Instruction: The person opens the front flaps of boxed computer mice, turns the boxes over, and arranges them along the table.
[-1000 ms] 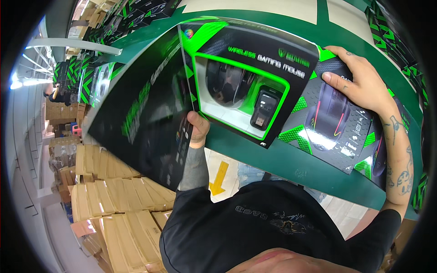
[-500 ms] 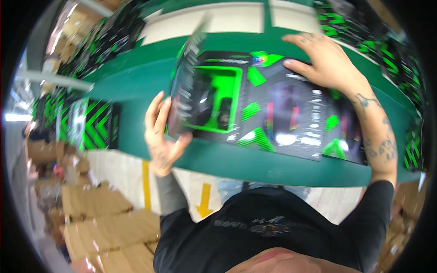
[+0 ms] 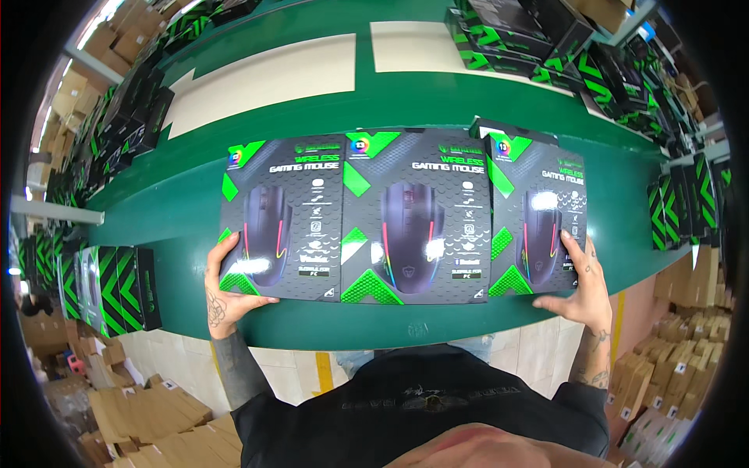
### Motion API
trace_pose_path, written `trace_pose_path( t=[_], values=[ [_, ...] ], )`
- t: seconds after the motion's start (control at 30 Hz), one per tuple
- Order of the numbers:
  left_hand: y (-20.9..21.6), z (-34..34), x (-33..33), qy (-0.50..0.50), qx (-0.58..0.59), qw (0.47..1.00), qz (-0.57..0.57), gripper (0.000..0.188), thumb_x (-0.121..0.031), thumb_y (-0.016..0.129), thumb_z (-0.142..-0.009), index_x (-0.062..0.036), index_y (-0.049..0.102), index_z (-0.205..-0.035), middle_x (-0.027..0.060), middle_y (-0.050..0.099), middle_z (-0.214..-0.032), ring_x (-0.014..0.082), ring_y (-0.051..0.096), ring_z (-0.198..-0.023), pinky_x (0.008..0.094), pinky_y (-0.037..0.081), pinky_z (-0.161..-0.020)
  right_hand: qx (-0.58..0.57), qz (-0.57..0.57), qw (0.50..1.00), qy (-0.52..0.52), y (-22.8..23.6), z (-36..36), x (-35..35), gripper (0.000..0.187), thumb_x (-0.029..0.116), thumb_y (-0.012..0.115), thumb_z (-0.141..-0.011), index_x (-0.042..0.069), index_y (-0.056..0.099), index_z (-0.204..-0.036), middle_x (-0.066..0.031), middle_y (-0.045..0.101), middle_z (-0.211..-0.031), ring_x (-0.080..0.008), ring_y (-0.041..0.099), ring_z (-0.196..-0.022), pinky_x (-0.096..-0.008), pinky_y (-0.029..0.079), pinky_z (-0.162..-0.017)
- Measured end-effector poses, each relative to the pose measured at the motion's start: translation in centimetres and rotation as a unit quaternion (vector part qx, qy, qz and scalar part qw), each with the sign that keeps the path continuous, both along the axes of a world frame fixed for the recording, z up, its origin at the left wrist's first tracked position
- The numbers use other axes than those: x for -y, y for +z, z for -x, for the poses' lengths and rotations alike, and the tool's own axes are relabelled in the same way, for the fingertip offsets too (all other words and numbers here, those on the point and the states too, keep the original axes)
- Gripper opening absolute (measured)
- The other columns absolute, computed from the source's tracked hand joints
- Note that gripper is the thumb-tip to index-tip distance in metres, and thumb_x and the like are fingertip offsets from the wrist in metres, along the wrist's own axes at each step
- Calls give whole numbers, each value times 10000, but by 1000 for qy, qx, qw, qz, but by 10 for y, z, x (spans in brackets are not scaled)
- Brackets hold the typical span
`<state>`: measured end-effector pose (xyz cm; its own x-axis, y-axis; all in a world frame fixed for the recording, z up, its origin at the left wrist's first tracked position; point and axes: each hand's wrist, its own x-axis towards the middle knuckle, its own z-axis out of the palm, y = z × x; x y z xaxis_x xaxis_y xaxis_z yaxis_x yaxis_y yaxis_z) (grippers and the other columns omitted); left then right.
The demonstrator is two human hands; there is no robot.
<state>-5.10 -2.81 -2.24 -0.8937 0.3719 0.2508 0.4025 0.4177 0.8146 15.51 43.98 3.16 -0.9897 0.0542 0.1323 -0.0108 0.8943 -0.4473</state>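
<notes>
Three black and green computer mouse boxes stand side by side across the green table, each with a picture of a dark mouse on its front. My left hand (image 3: 224, 295) grips the lower left corner of the left mouse box (image 3: 257, 168), with fingers along its side and the thumb under its lower edge. The middle mouse box (image 3: 412, 226) sits against the other two, untouched by a hand. On the right mouse box (image 3: 505, 203), my right hand (image 3: 583, 290) holds the right side near the bottom, its thumb stretched below the lower edge.
Behind the right box, part of another dark box (image 3: 515, 131) shows. Similar boxes are stacked at the back right (image 3: 507, 39), back left (image 3: 129, 109), left (image 3: 117, 288) and right (image 3: 686, 203). White sheets (image 3: 273, 82) lie on the table (image 3: 289, 324). Cardboard cartons (image 3: 148, 409) cover floor at lower left.
The raised front flap of the left box is now closed, covering the green-framed inside. My right hand has come down from the top of the boxes to the right box's side.
</notes>
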Motion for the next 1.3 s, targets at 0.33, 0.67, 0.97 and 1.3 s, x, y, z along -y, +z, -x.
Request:
trace_pose_path(
  t=[0.33, 0.67, 0.97, 1.3],
  values=[
    [44, 32, 35, 141, -391, 906, 76, 757, -160, 745, -679, -52, 357, -1319, 150, 419, -1289, 270, 439, -1174, 385, 337, -1004, -291, 13, 955, 56, 6, 104, -5, 781, 133, 794, -567, 118, 491, -1287, -258, 433, -1306, -369, 467, -1198, -379, 415, -965],
    [63, 45, 6, 176, -60, 981, -59, 421, -139, 549, -906, -4, 423, -1284, 183, 464, -1305, 260, 430, -1226, 347, 328, -1017, -258, 82, 957, -104, 15, 163, -25, 239, 214, 642, -843, 29, 656, -994, -53, 677, -856, -103, 622, -788, -251, 484, -731],
    [8, 51, -58, 53, 163, 979, 106, 467, -277, 609, -855, 24, 525, -1202, 119, 624, -1075, 180, 574, -976, 303, 428, -871, -42, 223, 944, -239, -57, 112, -43, 580, 372, 679, -795, -20, 530, -1195, -165, 624, -1076, -212, 626, -937, -319, 496, -796],
    [-43, 79, 8, 125, -44, 962, -241, 470, -325, 377, -963, 59, 476, -1215, 179, 511, -1233, 253, 502, -1091, 369, 396, -942, -336, 366, 853, -159, -30, 117, -15, 577, 331, 658, -833, -24, 459, -1243, -172, 564, -1165, -256, 542, -1098, -375, 427, -940]
  ],
)
